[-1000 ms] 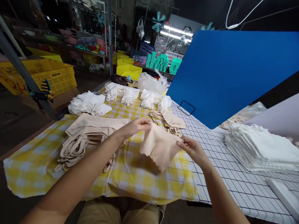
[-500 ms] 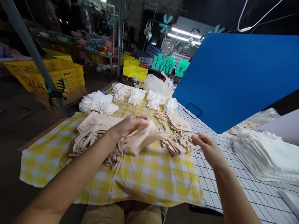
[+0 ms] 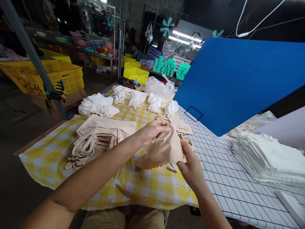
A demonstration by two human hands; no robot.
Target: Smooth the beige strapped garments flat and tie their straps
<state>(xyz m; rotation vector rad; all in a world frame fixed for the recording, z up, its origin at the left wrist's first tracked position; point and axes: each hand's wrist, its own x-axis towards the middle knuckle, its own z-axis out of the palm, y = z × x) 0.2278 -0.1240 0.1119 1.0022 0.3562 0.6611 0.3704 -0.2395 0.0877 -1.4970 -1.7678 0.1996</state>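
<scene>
My left hand (image 3: 154, 131) pinches the top of a beige fabric piece (image 3: 162, 151), which hangs spread above the checked cloth. At its right edge, my right hand (image 3: 190, 160) is closed on the same piece, thumb and fingers together. A small metal tool (image 3: 172, 168), perhaps thread snips, shows below the fabric by my right thumb; whether that hand holds it I cannot tell. To the left lies a layered stack of beige pieces with looped straps (image 3: 95, 136). Behind the held piece, more beige pieces (image 3: 182, 124) lie in a loose heap, partly hidden.
A yellow checked cloth (image 3: 143, 187) and a white grid-patterned cover (image 3: 214, 165) lie over the table. White fabric piles (image 3: 95, 105) stand at the back, and a white stack (image 3: 267, 156) at the right. A blue board (image 3: 238, 82) leans over the right side. A metal post (image 3: 35, 60) rises left.
My right hand has moved left and closed on the fabric's edge. My left hand has shifted right with the piece, which is now spread between both hands.
</scene>
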